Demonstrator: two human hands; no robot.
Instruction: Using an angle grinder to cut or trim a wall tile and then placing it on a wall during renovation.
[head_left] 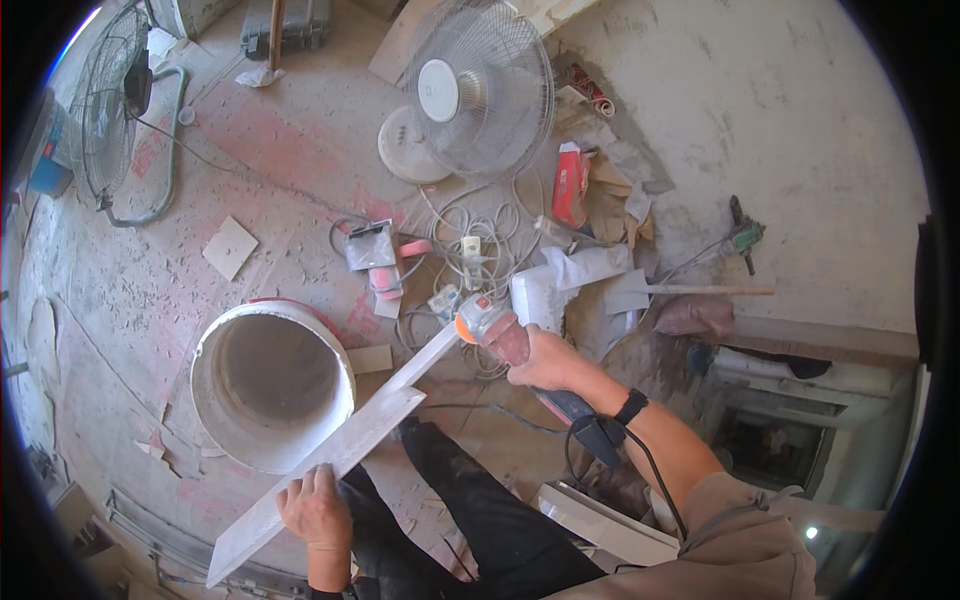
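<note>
My right hand (545,358) is wrapped round the body of a dusty angle grinder (503,338) with an orange disc at its head. The disc meets or nearly meets the far end of a long pale tile strip (350,432), which has a step cut in its edge. My left hand (316,508) grips the strip's edge nearer me, thumb and fingers closed on it. The strip slants across the near right rim of a white bucket (203,385), whose inside looks bare and dusty. A black cord runs from the grinder along my right forearm.
Beyond the grinder lie tangled cables and a power strip (471,262). A pedestal fan (480,90) stands ahead, another fan (105,110) at far left. A pink-handled tool (385,265), a red box (570,185), a green drill (747,238) and tile scraps (230,248) lie about the dusty floor.
</note>
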